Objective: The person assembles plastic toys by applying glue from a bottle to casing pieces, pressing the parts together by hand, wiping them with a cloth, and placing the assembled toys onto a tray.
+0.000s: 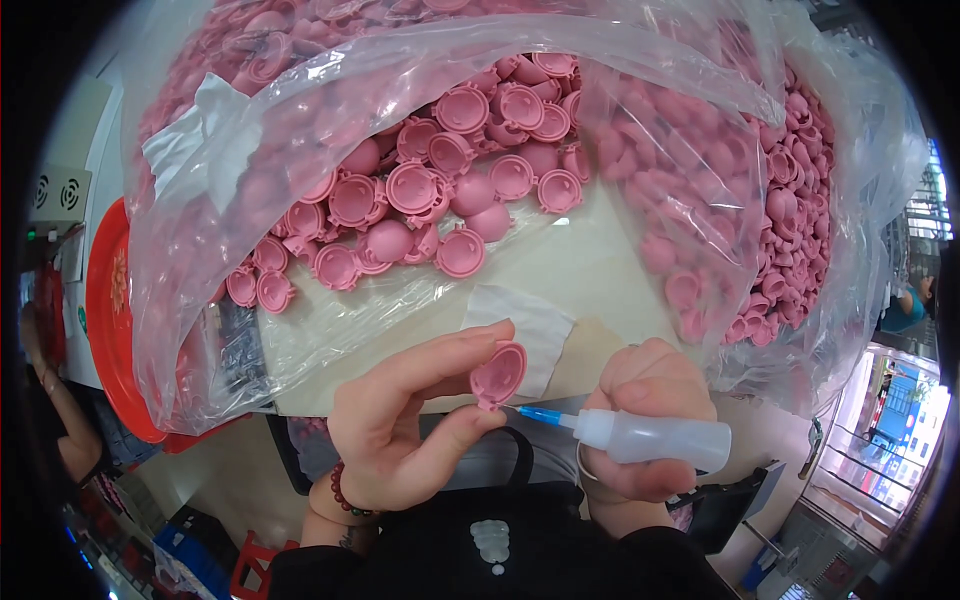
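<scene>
Between the thumb and fingers of my left hand (pixel 415 415) is a small pink plastic cup-shaped part (pixel 499 375), its hollow side showing. My right hand (pixel 650 405) grips a translucent white squeeze bottle (pixel 660 440) lying almost level. The bottle's blue needle tip (pixel 540 415) points left and ends close to the lower edge of the pink part; whether it touches, I cannot tell. Just beyond my hands a white cloth (pixel 520 325) lies on the table (pixel 600 260).
A heap of similar pink parts (pixel 415 188) spills from a clear plastic bag (pixel 400 85) across the far table. More pink parts (pixel 795 220) fill bagging at the right. A red-orange tray (pixel 110 330) stands at the left, near another person's arm (pixel 65 400).
</scene>
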A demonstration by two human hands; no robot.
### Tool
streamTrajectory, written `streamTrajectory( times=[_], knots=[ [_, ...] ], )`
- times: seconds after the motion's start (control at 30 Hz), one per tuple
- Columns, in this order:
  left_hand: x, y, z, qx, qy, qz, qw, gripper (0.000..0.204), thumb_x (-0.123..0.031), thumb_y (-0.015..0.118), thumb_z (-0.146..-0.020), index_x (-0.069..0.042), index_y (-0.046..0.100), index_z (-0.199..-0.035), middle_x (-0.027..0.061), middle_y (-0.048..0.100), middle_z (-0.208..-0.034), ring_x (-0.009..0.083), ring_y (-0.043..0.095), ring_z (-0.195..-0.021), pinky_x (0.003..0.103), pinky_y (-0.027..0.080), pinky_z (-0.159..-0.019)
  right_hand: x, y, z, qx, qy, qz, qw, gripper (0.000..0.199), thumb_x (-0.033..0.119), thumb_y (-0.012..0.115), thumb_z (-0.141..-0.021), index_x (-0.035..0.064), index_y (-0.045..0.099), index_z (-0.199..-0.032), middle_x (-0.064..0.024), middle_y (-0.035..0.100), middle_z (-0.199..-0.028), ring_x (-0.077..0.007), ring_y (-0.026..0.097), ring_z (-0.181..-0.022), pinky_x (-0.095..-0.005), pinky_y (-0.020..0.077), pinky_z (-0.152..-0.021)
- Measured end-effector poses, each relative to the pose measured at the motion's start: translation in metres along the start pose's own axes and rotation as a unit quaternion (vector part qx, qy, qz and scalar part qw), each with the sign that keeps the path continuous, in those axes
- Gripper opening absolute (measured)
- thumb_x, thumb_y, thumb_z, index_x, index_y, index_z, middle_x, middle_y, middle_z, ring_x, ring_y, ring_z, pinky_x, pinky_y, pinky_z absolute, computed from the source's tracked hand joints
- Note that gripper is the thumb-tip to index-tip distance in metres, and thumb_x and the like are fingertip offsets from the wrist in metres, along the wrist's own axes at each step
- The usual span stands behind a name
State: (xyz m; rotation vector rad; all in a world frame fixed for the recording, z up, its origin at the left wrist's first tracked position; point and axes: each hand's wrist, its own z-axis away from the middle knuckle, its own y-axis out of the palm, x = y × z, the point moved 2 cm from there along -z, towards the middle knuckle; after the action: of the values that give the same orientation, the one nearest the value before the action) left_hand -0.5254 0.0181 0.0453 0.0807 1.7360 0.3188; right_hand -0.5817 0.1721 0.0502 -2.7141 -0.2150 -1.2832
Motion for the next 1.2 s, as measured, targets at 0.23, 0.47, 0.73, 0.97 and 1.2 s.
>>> streamTrajectory(
  times=[0.23,0.47,0.73,0.97,1.2],
  knots=[
    [-0.014,-0.009,-0.004,-0.043,0.054,-0.251,0.965,0.038,0.004,0.067,-0.067,0.007,0.055,-0.102,0.0208,0.060,-0.100,0.0279,0.060,-0.092,0.030,0.049,-0.075,-0.019,-0.007,-0.003,-0.090,-0.004,0.003,0.996,0.048,0.041,0.043,-0.086,-0.0039,0.046,-0.103,-0.0075,0.044,-0.064,-0.0125,0.037,-0.048,-0.0238,0.0285,-0.041],
    [0.004,0.005,-0.005,-0.073,0.016,-0.115,0.990,0.039,0.002,0.063,-0.070,0.007,0.051,-0.107,0.0185,0.058,-0.101,0.0250,0.058,-0.092,0.031,0.050,-0.073,-0.040,-0.043,-0.022,0.028,0.204,0.223,0.953,0.035,0.000,0.062,-0.072,0.0001,0.052,-0.106,-0.0102,0.056,-0.105,-0.0134,0.057,-0.085,-0.0240,0.0468,-0.071],
    [0.015,-0.034,0.006,0.048,-0.196,0.506,0.838,0.041,-0.016,0.050,-0.084,-0.004,0.041,-0.122,0.0061,0.049,-0.088,0.0143,0.047,-0.077,0.025,0.041,-0.066,0.011,-0.027,-0.016,0.031,0.074,0.245,0.966,0.042,0.007,0.062,-0.071,-0.0001,0.048,-0.110,-0.0146,0.054,-0.100,-0.0308,0.052,-0.096,-0.0369,0.0422,-0.083],
    [0.025,-0.023,0.001,0.064,-0.160,0.464,0.869,0.045,-0.022,0.052,-0.084,-0.002,0.041,-0.122,0.0090,0.049,-0.093,0.0171,0.046,-0.078,0.024,0.042,-0.068,0.019,-0.154,-0.044,-0.103,0.068,0.588,0.800,0.025,0.009,0.061,-0.070,0.0059,0.057,-0.094,-0.0102,0.053,-0.086,-0.0282,0.052,-0.077,-0.0352,0.0448,-0.068],
    [0.024,-0.016,0.004,-0.070,-0.048,0.191,0.978,0.051,-0.006,0.057,-0.078,0.001,0.035,-0.123,0.0152,0.048,-0.113,0.0174,0.052,-0.086,0.023,0.046,-0.066,-0.030,-0.153,-0.059,-0.001,0.157,0.503,0.850,0.037,0.024,0.060,-0.074,0.0004,0.055,-0.101,-0.0170,0.056,-0.097,-0.0321,0.053,-0.092,-0.0380,0.0422,-0.080]
  ],
)
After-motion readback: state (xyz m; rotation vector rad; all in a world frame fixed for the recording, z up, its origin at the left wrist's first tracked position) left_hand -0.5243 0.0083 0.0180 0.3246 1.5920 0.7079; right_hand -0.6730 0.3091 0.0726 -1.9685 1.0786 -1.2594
